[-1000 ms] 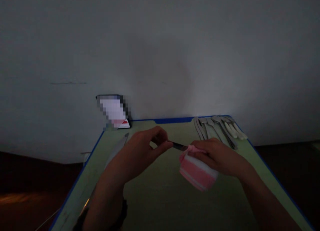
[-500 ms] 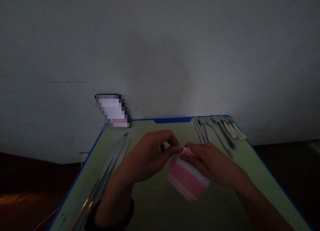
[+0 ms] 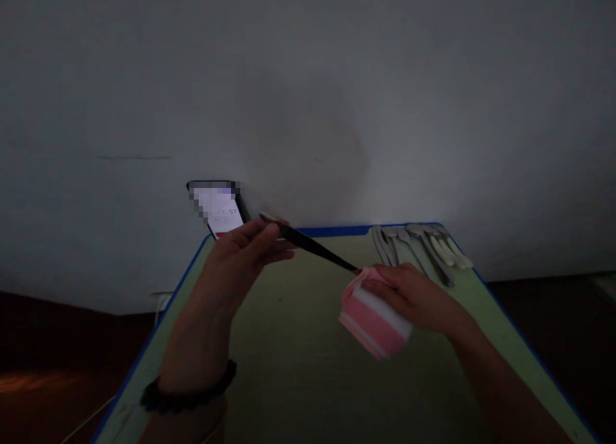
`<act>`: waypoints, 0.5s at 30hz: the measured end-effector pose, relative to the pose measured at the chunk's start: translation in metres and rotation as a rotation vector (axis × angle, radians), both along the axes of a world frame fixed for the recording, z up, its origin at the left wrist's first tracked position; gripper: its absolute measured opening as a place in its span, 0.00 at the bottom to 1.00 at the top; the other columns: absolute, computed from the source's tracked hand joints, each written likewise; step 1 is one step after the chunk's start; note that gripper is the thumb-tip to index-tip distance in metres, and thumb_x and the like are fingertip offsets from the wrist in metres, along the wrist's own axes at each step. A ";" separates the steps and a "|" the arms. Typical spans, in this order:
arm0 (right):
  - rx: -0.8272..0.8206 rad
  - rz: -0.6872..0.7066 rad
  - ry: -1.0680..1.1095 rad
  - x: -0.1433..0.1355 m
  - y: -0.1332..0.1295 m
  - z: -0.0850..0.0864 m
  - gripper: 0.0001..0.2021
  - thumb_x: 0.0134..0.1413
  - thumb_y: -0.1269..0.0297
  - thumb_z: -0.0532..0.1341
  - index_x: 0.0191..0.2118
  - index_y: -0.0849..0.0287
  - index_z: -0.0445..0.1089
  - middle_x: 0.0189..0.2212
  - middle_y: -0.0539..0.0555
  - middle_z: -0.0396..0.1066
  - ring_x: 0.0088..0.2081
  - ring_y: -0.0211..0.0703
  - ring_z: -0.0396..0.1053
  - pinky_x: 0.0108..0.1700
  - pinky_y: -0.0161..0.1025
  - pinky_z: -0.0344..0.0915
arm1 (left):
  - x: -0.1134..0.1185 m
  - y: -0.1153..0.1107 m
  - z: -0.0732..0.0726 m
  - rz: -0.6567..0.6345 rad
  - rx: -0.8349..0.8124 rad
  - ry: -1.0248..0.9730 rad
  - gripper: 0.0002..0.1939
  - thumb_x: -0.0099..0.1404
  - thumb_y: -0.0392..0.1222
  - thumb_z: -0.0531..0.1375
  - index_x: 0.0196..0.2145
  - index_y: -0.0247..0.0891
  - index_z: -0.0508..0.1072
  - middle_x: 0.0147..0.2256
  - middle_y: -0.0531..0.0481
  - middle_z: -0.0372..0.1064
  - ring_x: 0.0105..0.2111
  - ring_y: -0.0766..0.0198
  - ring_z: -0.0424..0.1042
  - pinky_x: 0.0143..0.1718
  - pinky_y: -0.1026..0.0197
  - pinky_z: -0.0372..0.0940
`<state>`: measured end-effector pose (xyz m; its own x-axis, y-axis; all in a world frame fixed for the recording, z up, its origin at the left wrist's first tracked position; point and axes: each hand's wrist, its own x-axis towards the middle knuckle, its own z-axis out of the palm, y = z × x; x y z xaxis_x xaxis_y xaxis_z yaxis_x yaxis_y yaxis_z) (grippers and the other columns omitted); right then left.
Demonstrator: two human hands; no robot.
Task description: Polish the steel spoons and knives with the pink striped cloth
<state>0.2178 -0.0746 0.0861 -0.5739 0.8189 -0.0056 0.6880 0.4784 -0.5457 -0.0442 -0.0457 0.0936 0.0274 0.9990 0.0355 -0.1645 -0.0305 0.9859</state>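
Observation:
A dark, slender metal utensil (image 3: pixel 320 248) slants between my two hands above the table. My left hand (image 3: pixel 250 248) pinches its upper left end between thumb and fingers. My right hand (image 3: pixel 402 293) grips a pink and white striped cloth (image 3: pixel 378 322) around the utensil's lower right end, which is hidden in the folds. The cloth's loose part hangs below my right fingers. Whether the utensil is a knife or a spoon handle, I cannot tell.
Several spoons, forks and pale-handled pieces (image 3: pixel 426 248) lie at the table's back right. A phone (image 3: pixel 219 210) leans on the wall at the back left. The green table (image 3: pixel 298 367) has a blue edge.
My left hand has moved left and up from the cloth, and the utensil now shows between my hands. The cloth in my right hand has shifted slightly right and up.

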 end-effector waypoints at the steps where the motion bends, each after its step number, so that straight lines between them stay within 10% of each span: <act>1: 0.001 -0.022 0.006 -0.004 -0.001 -0.002 0.18 0.62 0.54 0.44 0.34 0.59 0.66 0.25 0.50 0.68 0.26 0.35 0.64 0.32 0.35 0.55 | 0.005 0.001 -0.001 -0.037 -0.011 0.002 0.10 0.58 0.43 0.61 0.36 0.37 0.73 0.33 0.48 0.74 0.29 0.64 0.74 0.34 0.62 0.71; 15: -0.191 0.032 -0.136 -0.028 -0.008 -0.036 0.14 0.59 0.56 0.51 0.37 0.60 0.69 0.32 0.56 0.72 0.34 0.43 0.68 0.34 0.37 0.60 | -0.012 -0.002 0.015 0.369 0.208 -0.125 0.02 0.59 0.36 0.60 0.31 0.39 0.73 0.29 0.57 0.74 0.28 0.66 0.75 0.32 0.61 0.74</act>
<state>0.1898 -0.0829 0.0500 -0.5832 0.7767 -0.2380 0.7475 0.3984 -0.5315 -0.0559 -0.0473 0.1089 -0.3471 0.9122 0.2175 -0.2233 -0.3057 0.9256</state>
